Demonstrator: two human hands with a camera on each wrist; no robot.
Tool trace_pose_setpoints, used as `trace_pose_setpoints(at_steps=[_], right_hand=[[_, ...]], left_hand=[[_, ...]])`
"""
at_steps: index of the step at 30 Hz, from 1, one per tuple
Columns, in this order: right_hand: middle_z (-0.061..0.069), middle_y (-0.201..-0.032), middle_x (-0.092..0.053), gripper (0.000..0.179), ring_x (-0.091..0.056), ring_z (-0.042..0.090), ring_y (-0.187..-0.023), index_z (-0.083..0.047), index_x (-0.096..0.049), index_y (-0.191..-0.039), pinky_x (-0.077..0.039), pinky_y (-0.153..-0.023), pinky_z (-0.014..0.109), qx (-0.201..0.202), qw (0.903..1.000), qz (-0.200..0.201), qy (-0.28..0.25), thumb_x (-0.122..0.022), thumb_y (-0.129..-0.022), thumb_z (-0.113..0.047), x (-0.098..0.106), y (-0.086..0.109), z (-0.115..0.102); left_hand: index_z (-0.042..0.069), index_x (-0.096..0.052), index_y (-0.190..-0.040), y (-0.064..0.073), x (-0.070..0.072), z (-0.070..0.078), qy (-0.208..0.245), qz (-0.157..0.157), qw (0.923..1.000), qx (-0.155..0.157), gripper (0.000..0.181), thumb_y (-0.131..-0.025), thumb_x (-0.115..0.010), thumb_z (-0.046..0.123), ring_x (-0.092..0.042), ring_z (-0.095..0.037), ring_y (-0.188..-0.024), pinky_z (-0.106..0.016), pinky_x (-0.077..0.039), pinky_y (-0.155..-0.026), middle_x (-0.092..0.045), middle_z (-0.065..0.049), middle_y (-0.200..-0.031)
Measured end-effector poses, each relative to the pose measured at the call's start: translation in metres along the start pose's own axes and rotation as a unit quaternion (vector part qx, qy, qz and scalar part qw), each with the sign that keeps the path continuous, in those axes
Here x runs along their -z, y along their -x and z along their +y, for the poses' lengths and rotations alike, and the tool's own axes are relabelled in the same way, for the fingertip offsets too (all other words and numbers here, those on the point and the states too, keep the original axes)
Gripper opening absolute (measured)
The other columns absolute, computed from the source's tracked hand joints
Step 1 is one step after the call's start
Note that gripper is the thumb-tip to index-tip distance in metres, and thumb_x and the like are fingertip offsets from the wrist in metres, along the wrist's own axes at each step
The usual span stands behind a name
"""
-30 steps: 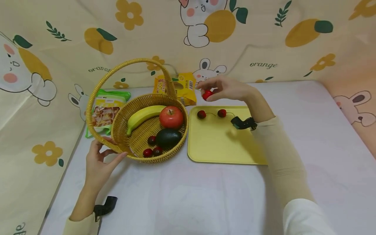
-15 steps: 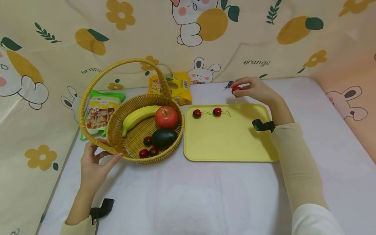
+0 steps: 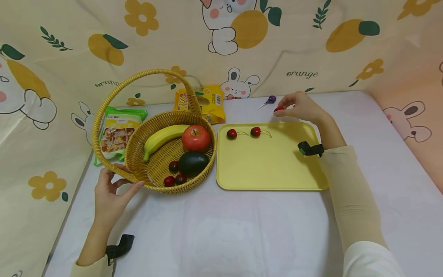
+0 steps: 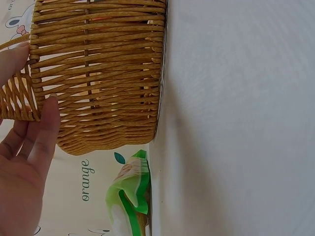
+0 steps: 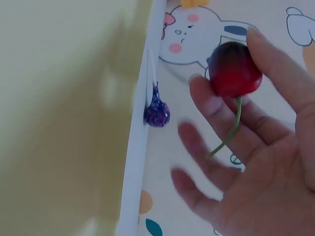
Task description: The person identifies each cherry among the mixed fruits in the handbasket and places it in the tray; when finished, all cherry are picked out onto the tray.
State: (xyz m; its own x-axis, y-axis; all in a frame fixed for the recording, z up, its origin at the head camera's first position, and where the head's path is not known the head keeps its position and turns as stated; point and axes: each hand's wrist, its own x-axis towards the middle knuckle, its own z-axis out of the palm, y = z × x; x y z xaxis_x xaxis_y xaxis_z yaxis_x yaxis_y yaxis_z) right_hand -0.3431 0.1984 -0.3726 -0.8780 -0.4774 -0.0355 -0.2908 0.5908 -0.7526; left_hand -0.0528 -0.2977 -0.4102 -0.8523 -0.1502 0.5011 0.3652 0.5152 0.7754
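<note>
A cherry (image 5: 235,71) with a green stem is pinched between the thumb and fingers of my right hand (image 3: 302,107), above the back edge of the yellow tray (image 3: 270,165). On that tray lie two more cherries, one at the left (image 3: 232,134) and one beside it (image 3: 255,132). My left hand (image 3: 112,196) grips the rim and handle base of the wicker basket (image 4: 98,73) at its front left. Inside the basket are a banana (image 3: 164,138), an apple (image 3: 196,138), a dark avocado (image 3: 194,163) and several dark red cherries (image 3: 169,181).
A purple-wrapped lollipop (image 3: 271,99) lies behind the tray, left of my right hand. Behind the basket stands a yellow snack packet (image 3: 215,104). A green-edged food packet (image 3: 117,132) is at its left. A patterned cloth (image 3: 277,69) hangs along the back.
My right hand has moved right with the cherry, from beside the yellow packet to behind the tray, uncovering the lollipop. The left hand keeps its hold on the basket; the head view has shifted slightly.
</note>
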Motion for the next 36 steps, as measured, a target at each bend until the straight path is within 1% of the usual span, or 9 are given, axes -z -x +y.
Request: trace_pose_setpoints(at_steps=[3, 7, 10, 14, 17, 21, 23, 27, 36], right_hand=[[0.015, -0.087, -0.07, 0.027, -0.063, 0.023, -0.077, 0.003, -0.07, -0.111, -0.046, -0.073, 0.021, 0.015, 0.9998, -0.012, 0.001, -0.073, -0.092, -0.017, 0.0, 0.0, 0.002], [0.02, -0.085, -0.07, 0.031, -0.066, 0.03, -0.073, 0.003, -0.069, -0.117, -0.051, -0.073, 0.02, 0.01, 0.9992, -0.038, -0.006, -0.07, -0.095, -0.019, -0.001, 0.003, -0.001], [0.018, -0.088, -0.071, 0.032, -0.067, 0.03, -0.077, 0.004, -0.069, -0.115, -0.054, -0.072, 0.022, -0.009, 0.9989, -0.046, -0.007, -0.073, -0.092, -0.017, -0.001, 0.006, -0.003], [0.013, -0.104, -0.071, 0.033, -0.069, 0.024, -0.088, 0.001, -0.07, -0.116, -0.051, -0.075, 0.019, -0.023, 0.9976, -0.063, 0.016, -0.077, -0.089, -0.017, -0.001, 0.009, -0.001], [0.012, -0.11, -0.07, 0.035, -0.068, 0.024, -0.096, 0.001, -0.068, -0.119, -0.049, -0.078, 0.017, -0.018, 0.9949, -0.096, 0.025, -0.077, -0.088, -0.014, -0.001, 0.012, 0.002], [0.014, -0.108, -0.07, 0.034, -0.066, 0.027, -0.099, 0.003, -0.067, -0.119, -0.051, -0.079, 0.019, 0.007, 0.9905, -0.135, 0.024, -0.075, -0.088, -0.009, -0.004, 0.015, 0.005], [0.012, -0.106, -0.071, 0.032, -0.065, 0.025, -0.097, 0.002, -0.068, -0.116, -0.051, -0.079, 0.019, 0.013, 0.9897, -0.139, 0.03, -0.076, -0.088, -0.008, -0.007, 0.017, 0.005], [0.009, -0.102, -0.071, 0.027, -0.065, 0.022, -0.092, 0.001, -0.071, -0.11, -0.052, -0.079, 0.019, 0.011, 0.9895, -0.136, 0.046, -0.078, -0.087, -0.009, -0.011, 0.019, 0.005], [0.009, -0.096, -0.071, 0.027, -0.062, 0.021, -0.086, 0.002, -0.07, -0.109, -0.051, -0.073, 0.021, 0.005, 0.9879, -0.144, 0.056, -0.078, -0.085, -0.008, -0.013, 0.02, 0.008]], left_hand=[[-0.003, -0.046, -0.137, 0.001, 0.0, 0.0, -0.001, 0.004, 1.0, 0.001, 0.086, -0.061, -0.077, -0.03, -0.055, -0.023, -0.113, -0.013, -0.054, -0.081, -0.05, -0.028, -0.122], [-0.004, -0.047, -0.135, 0.001, 0.001, 0.0, -0.004, 0.007, 1.0, -0.001, 0.084, -0.061, -0.077, -0.03, -0.055, -0.022, -0.113, -0.013, -0.053, -0.081, -0.051, -0.024, -0.119], [-0.007, -0.046, -0.133, 0.001, 0.001, 0.0, -0.005, 0.006, 1.0, -0.002, 0.082, -0.061, -0.077, -0.03, -0.055, -0.022, -0.112, -0.013, -0.054, -0.081, -0.051, -0.024, -0.118], [-0.007, -0.046, -0.133, 0.001, 0.002, 0.001, -0.003, 0.004, 1.0, 0.001, 0.081, -0.061, -0.077, -0.03, -0.056, -0.022, -0.111, -0.013, -0.054, -0.081, -0.051, -0.023, -0.117], [-0.006, -0.046, -0.133, 0.001, 0.001, 0.0, -0.001, 0.004, 1.0, -0.003, 0.081, -0.061, -0.077, -0.03, -0.056, -0.022, -0.111, -0.013, -0.054, -0.081, -0.052, -0.022, -0.117], [-0.008, -0.046, -0.132, 0.001, 0.0, 0.0, -0.002, 0.003, 1.0, -0.005, 0.08, -0.061, -0.077, -0.03, -0.055, -0.021, -0.111, -0.013, -0.054, -0.081, -0.054, -0.014, -0.118], [-0.007, -0.046, -0.132, 0.001, 0.0, 0.0, -0.005, 0.002, 1.0, -0.001, 0.08, -0.062, -0.078, -0.029, -0.055, -0.021, -0.112, -0.013, -0.054, -0.082, -0.054, -0.011, -0.118], [-0.004, -0.047, -0.133, 0.001, 0.0, 0.001, -0.007, 0.001, 0.9999, 0.008, 0.081, -0.062, -0.078, -0.028, -0.055, -0.021, -0.112, -0.013, -0.054, -0.082, -0.054, -0.013, -0.118], [-0.01, -0.045, -0.131, 0.001, -0.001, 0.003, -0.004, 0.004, 1.0, 0.002, 0.079, -0.062, -0.078, -0.028, -0.056, -0.02, -0.112, -0.013, -0.054, -0.081, -0.053, -0.017, -0.117]])
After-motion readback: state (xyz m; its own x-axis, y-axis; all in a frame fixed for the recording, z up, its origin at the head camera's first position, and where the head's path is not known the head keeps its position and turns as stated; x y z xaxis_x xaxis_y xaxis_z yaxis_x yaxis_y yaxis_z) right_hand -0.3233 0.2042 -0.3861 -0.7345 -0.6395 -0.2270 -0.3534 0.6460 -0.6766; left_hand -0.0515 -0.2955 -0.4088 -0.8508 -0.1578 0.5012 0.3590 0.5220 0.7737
